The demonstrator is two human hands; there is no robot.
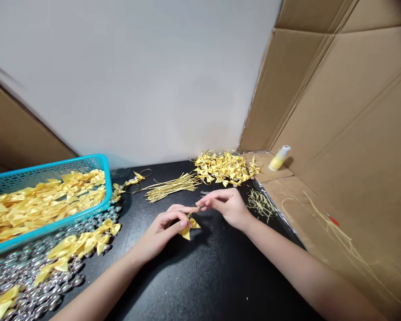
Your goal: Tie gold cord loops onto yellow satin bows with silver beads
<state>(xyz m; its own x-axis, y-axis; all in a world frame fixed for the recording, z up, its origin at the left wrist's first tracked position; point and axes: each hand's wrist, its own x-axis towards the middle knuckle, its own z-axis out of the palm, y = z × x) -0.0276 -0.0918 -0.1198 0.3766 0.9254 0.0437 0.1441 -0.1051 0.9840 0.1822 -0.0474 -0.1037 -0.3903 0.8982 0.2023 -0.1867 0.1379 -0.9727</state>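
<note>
A yellow ribbon bow (187,232) hangs from my left hand (165,225), pinched between thumb and fingers. Thin gold cord (189,216) rises from the bow at the left fingertips. My right hand (225,206) is closed in a pinch just beyond, its fingertips meeting the left forefinger; a small dark bit shows there, too small to name. Behind the right fingers a grey pointed metal tip (204,193) sticks out, the rest of it hidden. A bundle of cut gold cords (172,187) lies on the black table (187,285) beyond my hands.
At left, a blue basket (108,187) holds many yellow bows. Silver beads (36,263) spread before it, with loose bows (83,243) on top. Bows with cords are heaped (223,167) at the back. Cord scraps (261,205) and a thread spool (279,158) are at right, beside cardboard walls (354,133).
</note>
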